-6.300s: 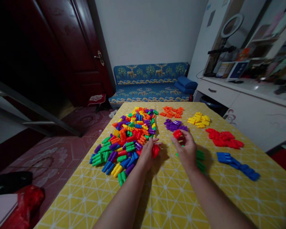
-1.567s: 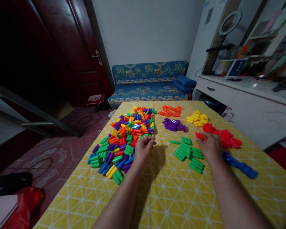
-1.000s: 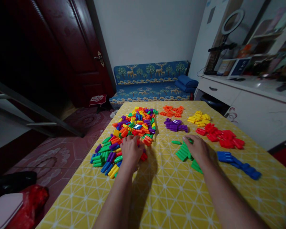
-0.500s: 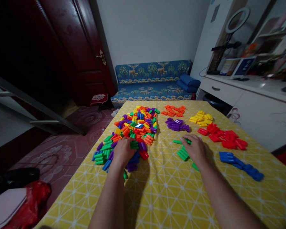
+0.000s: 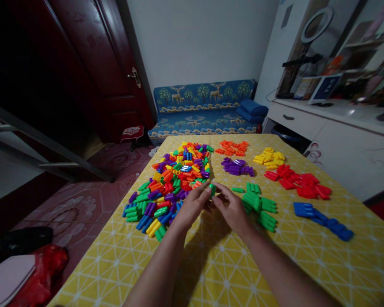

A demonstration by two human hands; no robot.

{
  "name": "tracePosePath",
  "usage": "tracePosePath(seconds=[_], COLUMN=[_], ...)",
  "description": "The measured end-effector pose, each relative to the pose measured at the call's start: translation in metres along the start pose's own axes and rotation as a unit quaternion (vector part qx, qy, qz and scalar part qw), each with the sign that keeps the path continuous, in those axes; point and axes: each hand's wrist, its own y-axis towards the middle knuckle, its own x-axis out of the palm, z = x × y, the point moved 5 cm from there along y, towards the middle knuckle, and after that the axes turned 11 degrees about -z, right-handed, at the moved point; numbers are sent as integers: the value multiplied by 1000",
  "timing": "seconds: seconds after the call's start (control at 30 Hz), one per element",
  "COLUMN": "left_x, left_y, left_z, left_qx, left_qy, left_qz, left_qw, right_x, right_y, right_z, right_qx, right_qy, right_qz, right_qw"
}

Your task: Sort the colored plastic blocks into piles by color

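My left hand (image 5: 192, 205) has just come away from the mixed pile (image 5: 163, 204) and my right hand (image 5: 236, 209) has left the green group (image 5: 252, 199); they now meet in front of me, above the table (image 5: 224, 264), with a green piece (image 5: 213, 190) between them. My left fingers are closed on it, thumb pressed near its side; my right fingers are curled and partly open around its other side, though I cannot tell whether they grip it too. That puts the piece in reach of both hands, apart from pile and group alike; I judge it came from the pile.

Half a second ago my right hand covered much of the green group; more of it shows now, just right of my right fingers, with one slim green piece (image 5: 237, 189) lying apart. The purple group (image 5: 237, 167) beyond my fingers, and the red group (image 5: 307, 184) and blue group (image 5: 323, 219) farther right, look unchanged.
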Motion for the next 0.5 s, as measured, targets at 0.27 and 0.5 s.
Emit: tracePosePath(seconds=[0.27, 0.5], left_x=[-6, -25], left_y=[7, 4], left_z=[-18, -6], left_qx=[26, 22], left_qy=[84, 265], left_qz=[44, 116], left_qw=[995, 957], right_x=[1, -17], right_y=[0, 4], right_z=[2, 5], right_qx=[-40, -36], right_qy=[-119, -340], right_qz=[0, 27], right_qw=[992, 939])
